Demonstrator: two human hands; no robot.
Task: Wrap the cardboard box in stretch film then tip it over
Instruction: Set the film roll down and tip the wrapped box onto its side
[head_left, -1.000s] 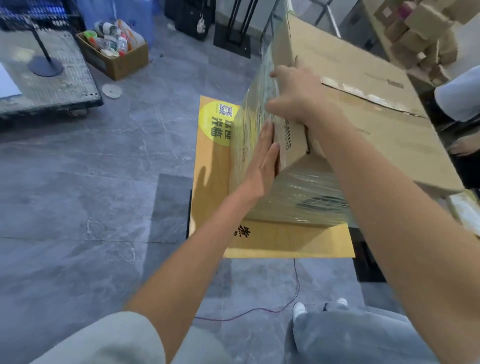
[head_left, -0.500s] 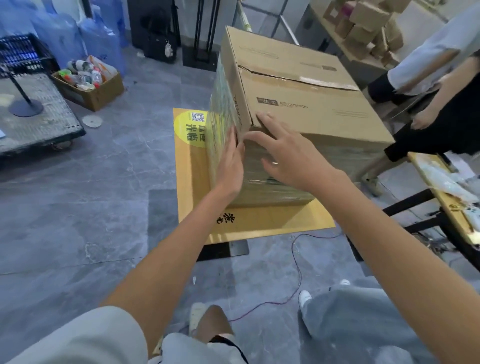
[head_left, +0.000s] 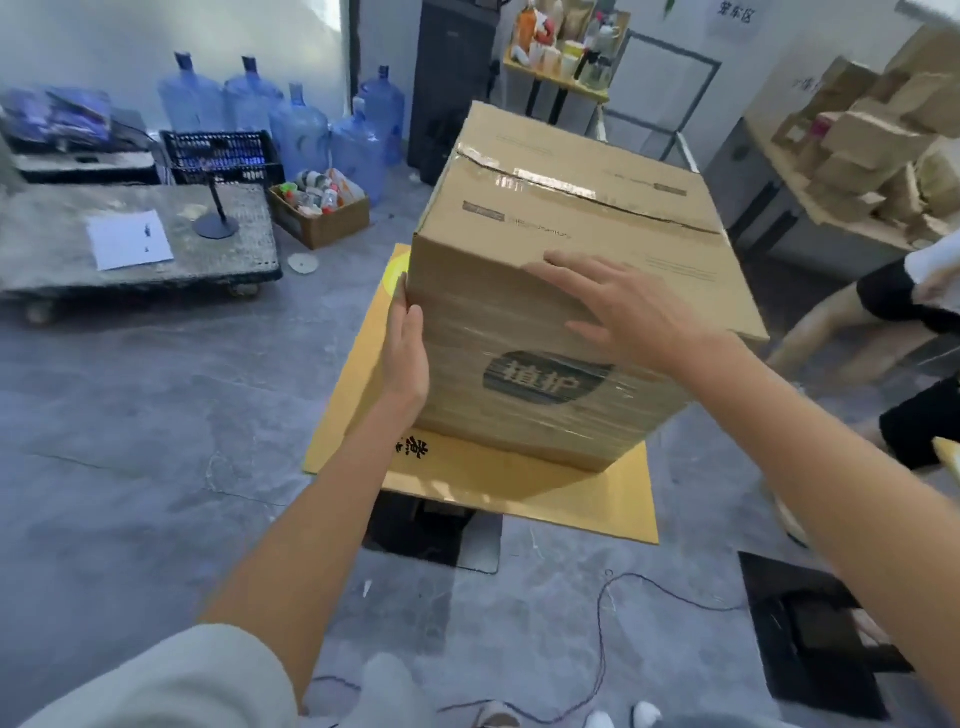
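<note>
On yellow board (head_left: 524, 499), cardboard box (head_left: 613, 228), left hand (head_left: 408, 358) flat along corner edge

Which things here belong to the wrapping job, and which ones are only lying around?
Job:
cardboard box
stretch film round its sides
yellow board under it
left hand
right hand

Lying about:
water bottles
black crate
sheet of paper
small box of clutter
stacked cartons

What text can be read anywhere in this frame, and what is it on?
"植护": dark oval on the cardboard box front, under stretch film.
Black character on the yellow board: blurred, unsure.
Wall sign: blurred, ends perhaps "区".
Small print on the box top, sheet of paper: unreadable.
</note>
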